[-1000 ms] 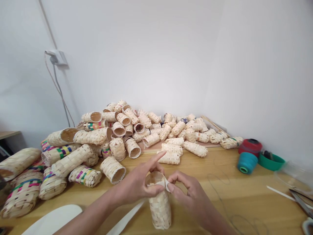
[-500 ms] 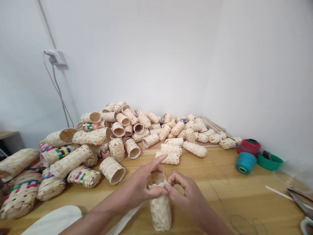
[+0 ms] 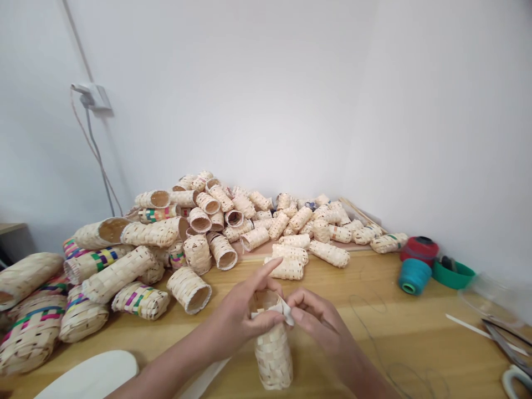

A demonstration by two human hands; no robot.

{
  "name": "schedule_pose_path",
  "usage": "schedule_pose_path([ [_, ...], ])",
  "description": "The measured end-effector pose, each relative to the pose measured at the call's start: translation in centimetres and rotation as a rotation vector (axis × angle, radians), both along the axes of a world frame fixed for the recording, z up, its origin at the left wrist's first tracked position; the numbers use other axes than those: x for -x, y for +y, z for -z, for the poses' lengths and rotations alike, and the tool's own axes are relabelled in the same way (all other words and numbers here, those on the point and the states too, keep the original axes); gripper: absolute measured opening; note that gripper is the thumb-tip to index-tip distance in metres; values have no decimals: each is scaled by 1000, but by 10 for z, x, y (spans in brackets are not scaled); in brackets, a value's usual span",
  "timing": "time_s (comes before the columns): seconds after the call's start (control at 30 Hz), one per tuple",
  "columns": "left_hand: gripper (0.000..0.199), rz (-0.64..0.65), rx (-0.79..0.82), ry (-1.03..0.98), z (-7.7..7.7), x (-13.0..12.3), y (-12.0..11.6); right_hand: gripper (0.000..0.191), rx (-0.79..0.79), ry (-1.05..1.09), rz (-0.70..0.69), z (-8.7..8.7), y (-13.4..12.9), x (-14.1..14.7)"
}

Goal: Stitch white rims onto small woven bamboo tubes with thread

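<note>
A pale woven cylinder (image 3: 274,357) stands upright on the wooden table, its open mouth facing up. Around its rim my left hand (image 3: 245,310) is closed, the thumb pressing on the near side and the index finger raised toward the back. A white strip (image 3: 286,311) lies along the rim and sticks out at the right. My right hand (image 3: 318,317) pinches the end of this strip between thumb and fingers, just right of the rim. Part of the rim is hidden by my left fingers.
Many woven cylinders (image 3: 189,288) are heaped at the left and back. At the right are a teal spool (image 3: 414,276), a red spool (image 3: 419,252), a green bowl (image 3: 455,275) and scissors (image 3: 505,343). A white oval piece (image 3: 89,377) lies front left; loose thread crosses the table.
My right hand has moved slightly right, away from the rim, and the end of the white strip now stands out from it. My left hand keeps its hold. The view has shifted a little.
</note>
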State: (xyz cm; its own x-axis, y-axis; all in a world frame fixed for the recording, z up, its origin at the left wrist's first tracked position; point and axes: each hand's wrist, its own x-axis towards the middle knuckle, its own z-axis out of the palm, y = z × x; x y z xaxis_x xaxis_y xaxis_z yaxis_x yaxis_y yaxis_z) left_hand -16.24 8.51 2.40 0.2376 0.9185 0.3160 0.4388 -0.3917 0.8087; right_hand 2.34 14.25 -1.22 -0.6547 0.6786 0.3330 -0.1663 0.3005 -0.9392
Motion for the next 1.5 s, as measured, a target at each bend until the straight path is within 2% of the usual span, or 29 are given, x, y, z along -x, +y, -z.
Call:
schedule_pose_path([
  [0.13,78,-1,87,-12,-7,4,0,27,4,-2,-53,1,0,0],
  [0.37,79,-48,73,102,-12,8,1,23,-34,-37,-10,9,3,4],
  [0.47,79,-44,53,121,-9,9,2,19,-73,-45,6,8,3,5],
  [0.63,73,-30,25,139,5,9,4,16,-179,-99,40,5,2,5],
  [0.77,75,22,-24,169,10,12,5,18,-201,-144,77,2,1,5],
  [0.9,76,74,-66,219,6,12,4,19,-217,-157,74,0,0,5],
  [1.17,67,59,-95,273,2,6,-1,19,-230,-155,86,-2,0,6],
  [1.33,58,58,-80,298,-6,5,-5,16,-252,-169,97,-3,-2,6],
  [1.5,71,137,-70,307,-12,10,-7,13,-240,-168,96,-1,-3,5],
])
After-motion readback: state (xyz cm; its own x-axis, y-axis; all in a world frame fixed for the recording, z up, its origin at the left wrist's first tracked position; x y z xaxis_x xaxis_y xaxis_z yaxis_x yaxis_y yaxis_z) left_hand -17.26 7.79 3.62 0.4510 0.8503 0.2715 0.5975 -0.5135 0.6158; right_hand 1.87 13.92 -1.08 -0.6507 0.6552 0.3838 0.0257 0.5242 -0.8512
